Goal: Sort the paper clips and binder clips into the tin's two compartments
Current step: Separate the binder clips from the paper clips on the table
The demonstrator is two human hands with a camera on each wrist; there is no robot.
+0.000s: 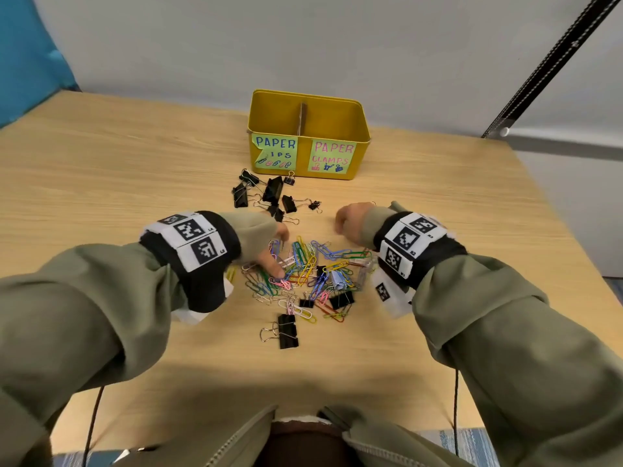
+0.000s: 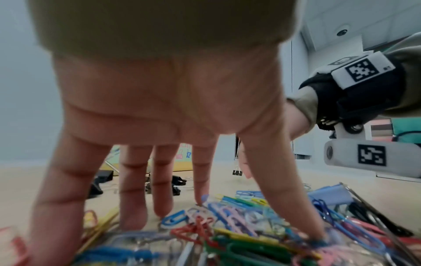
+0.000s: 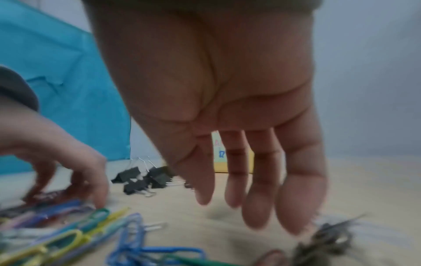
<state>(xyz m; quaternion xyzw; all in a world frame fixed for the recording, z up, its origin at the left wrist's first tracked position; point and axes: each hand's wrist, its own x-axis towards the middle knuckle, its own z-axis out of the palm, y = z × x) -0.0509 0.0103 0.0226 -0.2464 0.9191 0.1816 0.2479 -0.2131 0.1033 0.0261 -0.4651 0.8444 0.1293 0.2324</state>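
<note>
The yellow tin (image 1: 302,96) stands at the back of the table, split by a divider (image 1: 302,117). Its left label reads paper clips, its right one paper clamps. Several black binder clips (image 1: 269,197) lie in front of it. Nearer me is a pile of coloured paper clips (image 1: 313,267) with a few binder clips mixed in, one black (image 1: 288,331) and one light blue (image 2: 330,196). My left hand (image 1: 273,254) is spread on the pile's left side, its straight fingers (image 2: 161,198) touching clips. My right hand (image 1: 347,220) hovers over bare table right of the pile, its fingers (image 3: 257,207) hanging straight and empty.
The wooden table (image 1: 135,163) has bare room left and right of the clips. A grey wall sits close behind the tin, with a blue panel (image 1: 30,45) at the far left. A blurred dark clip (image 3: 328,239) lies under my right hand.
</note>
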